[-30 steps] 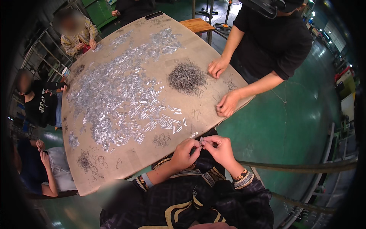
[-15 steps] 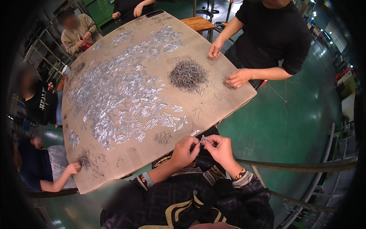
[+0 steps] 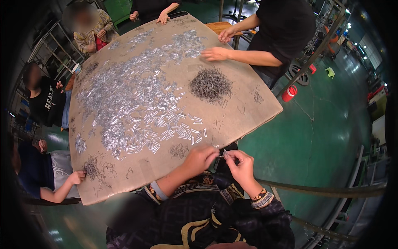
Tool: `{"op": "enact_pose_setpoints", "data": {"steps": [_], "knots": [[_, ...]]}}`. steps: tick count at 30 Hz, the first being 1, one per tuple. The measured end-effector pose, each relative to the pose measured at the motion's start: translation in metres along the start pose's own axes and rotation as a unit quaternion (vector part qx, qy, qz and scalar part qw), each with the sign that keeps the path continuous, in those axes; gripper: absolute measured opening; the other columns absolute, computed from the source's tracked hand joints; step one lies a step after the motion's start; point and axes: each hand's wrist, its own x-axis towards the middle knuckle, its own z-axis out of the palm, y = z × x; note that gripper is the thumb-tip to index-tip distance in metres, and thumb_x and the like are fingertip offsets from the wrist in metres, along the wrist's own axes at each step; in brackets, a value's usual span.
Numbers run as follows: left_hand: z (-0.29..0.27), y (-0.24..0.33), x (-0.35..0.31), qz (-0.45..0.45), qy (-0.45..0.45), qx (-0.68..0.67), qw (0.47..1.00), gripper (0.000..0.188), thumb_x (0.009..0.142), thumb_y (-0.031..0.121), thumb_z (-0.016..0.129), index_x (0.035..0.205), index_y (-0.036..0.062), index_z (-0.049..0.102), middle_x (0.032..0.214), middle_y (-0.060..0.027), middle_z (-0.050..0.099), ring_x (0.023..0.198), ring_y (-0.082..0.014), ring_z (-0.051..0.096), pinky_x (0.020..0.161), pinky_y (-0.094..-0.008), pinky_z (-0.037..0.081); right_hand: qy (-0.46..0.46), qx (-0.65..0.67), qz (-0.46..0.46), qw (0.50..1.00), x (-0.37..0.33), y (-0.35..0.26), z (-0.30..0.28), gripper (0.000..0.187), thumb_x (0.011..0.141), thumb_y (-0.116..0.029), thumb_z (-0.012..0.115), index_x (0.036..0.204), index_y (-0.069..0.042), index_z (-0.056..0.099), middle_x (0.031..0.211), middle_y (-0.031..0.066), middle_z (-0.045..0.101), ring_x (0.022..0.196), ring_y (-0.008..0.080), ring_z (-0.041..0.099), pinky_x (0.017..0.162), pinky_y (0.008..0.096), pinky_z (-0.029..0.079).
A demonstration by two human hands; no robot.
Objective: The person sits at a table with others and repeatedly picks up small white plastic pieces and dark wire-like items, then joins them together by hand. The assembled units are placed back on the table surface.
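Note:
My right hand (image 3: 241, 164) is closed in a pinch just off the table's near edge, on a small shiny metal piece (image 3: 224, 153). Beside it my left hand (image 3: 200, 159) has its fingertips pressed together, slightly smeared by motion; whatever they hold is too small to make out. A small heap of thin dark wire hooks (image 3: 178, 150) lies on the table left of my hands. Beyond it spreads a broad scatter of shiny slim oblong metal pieces (image 3: 137, 99). Farther right stands a dense pile of dark bent wire hooks (image 3: 210, 85).
The brown-covered table (image 3: 244, 120) fills the middle. At its far right a co-worker's hand (image 3: 216, 54) reaches over the table. Another co-worker's hand (image 3: 77, 177) touches a wire heap (image 3: 90, 168) at near left. More people stand around. A red container (image 3: 289, 93) is on the green floor.
My left hand has drawn slightly away from the right. The co-worker at right has shifted left, one hand now near the shiny pieces. The whole view has shifted slightly.

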Motion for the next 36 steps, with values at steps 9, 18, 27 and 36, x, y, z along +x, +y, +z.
{"op": "enact_pose_setpoints", "data": {"steps": [9, 18, 27, 36], "knots": [[0.041, -0.084, 0.076, 0.026, -0.065, 0.326, 0.943, 0.011, 0.072, 0.009, 0.061, 0.077, 0.0018, 0.068, 0.081, -0.015, 0.066, 0.081, -0.0305, 0.065, 0.073, -0.0385, 0.053, 0.031, -0.035, -0.081, 0.996, 0.001, 0.003, 0.0, 0.005, 0.081, -0.002, 0.068, 0.085, 0.001, 0.067, 0.07, 0.0112, 0.062, 0.055, 0.018, 0.058, 0.052, 0.0291, 0.046], [0.054, -0.07, 0.099, 0.042, -0.117, 0.399, 0.909, 0.013, 0.066, 0.013, 0.061, 0.07, 0.0031, 0.069, 0.067, -0.0133, 0.065, 0.064, -0.0287, 0.066, 0.065, -0.0402, 0.055, 0.034, -0.018, -0.066, 0.997, 0.002, 0.004, 0.003, 0.005, 0.08, -0.001, 0.069, 0.083, 0.003, 0.068, 0.068, 0.0107, 0.063, 0.055, 0.0153, 0.059, 0.052, 0.0267, 0.046], [0.005, -0.069, 0.084, -0.163, -0.055, 0.089, 0.981, 0.009, 0.072, 0.01, 0.07, 0.075, 0.0021, 0.067, 0.069, -0.0111, 0.067, 0.063, -0.0237, 0.067, 0.058, -0.0343, 0.053, 0.025, -0.012, -0.069, 0.997, -0.001, 0.008, 0.005, 0.005, 0.08, -0.002, 0.069, 0.083, 0.002, 0.068, 0.067, 0.0105, 0.061, 0.054, 0.0158, 0.057, 0.051, 0.0278, 0.045], [-0.041, 0.001, 0.022, -0.153, -0.07, -0.291, 0.942, 0.006, 0.082, 0.004, 0.069, 0.085, 0.0034, 0.064, 0.075, 0.0037, 0.059, 0.067, -0.0058, 0.048, 0.063, -0.0218, 0.041, -0.003, -0.011, -0.078, 0.997, 0.002, 0.001, 0.009, 0.006, 0.08, 0.0, 0.068, 0.086, 0.001, 0.068, 0.069, 0.0114, 0.061, 0.057, 0.019, 0.058, 0.054, 0.0295, 0.046]]}}
